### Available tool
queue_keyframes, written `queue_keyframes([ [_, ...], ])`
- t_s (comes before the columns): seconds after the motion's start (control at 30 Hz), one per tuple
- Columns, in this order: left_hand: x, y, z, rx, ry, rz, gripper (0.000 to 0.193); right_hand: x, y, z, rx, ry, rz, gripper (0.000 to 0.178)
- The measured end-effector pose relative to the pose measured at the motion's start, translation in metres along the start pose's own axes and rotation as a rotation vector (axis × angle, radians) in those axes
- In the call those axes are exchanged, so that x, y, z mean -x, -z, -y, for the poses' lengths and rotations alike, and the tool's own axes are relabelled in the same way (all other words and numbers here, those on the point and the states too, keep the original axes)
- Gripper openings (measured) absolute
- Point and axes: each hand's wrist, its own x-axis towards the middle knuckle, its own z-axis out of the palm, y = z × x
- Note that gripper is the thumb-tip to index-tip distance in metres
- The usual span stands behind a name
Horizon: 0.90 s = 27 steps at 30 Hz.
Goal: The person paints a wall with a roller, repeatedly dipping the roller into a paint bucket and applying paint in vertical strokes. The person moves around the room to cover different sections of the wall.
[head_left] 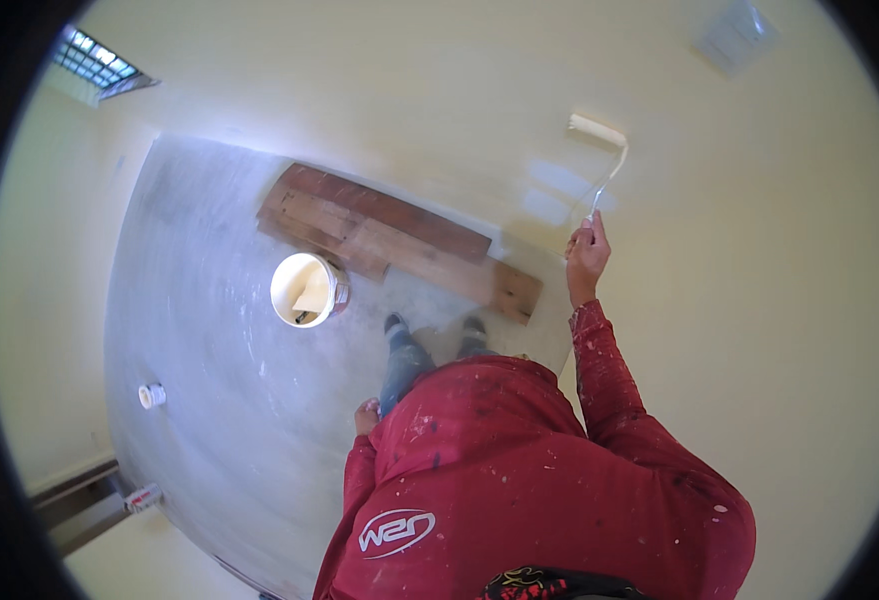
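My right hand [587, 258] is raised and closed around the handle of a paint roller [597, 130]. The roller has a pale sleeve on a bent frame, held up at the cream wall [739, 240]. Whether the sleeve presses on the wall I cannot tell for certain. Low at my left side, my left hand [367, 416] hangs beside my thigh, its fingers curled in, with nothing seen sticking out of it. A white bucket [275, 290] stands on the floor in front of me to the left, with a pale flat piece and a dark-handled tool inside.
Reddish-brown wooden boards [429, 260] lie along the wall's foot, just beyond my feet. A small white container [152, 396] sits on the grey floor [209, 300] at left. A wooden frame [79, 500] is at the lower left, a barred window [97, 62] at the upper left.
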Motion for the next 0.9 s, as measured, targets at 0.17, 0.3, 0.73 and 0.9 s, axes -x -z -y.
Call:
queue_keyframes([
  [0.17, 0.032, 0.004, 0.023, -0.187, -0.096, -0.038, 0.03, -0.011, -0.032, 0.048, -0.025, -0.033, -0.031, 0.045],
  [0.3, 0.035, 0.007, 0.031, -0.234, -0.147, -0.03, 0.031, -0.015, -0.018, -0.019, 0.088, 0.016, -0.006, 0.046],
  [0.73, 0.024, 0.032, 0.046, -0.247, -0.325, -0.053, 0.02, 0.016, 0.022, -0.007, 0.009, -0.138, 0.009, 0.048],
  [0.9, 0.007, 0.046, 0.042, 0.012, 0.058, 0.059, 0.024, 0.079, -0.011, -0.002, -0.045, -0.141, 0.123, 0.047],
])
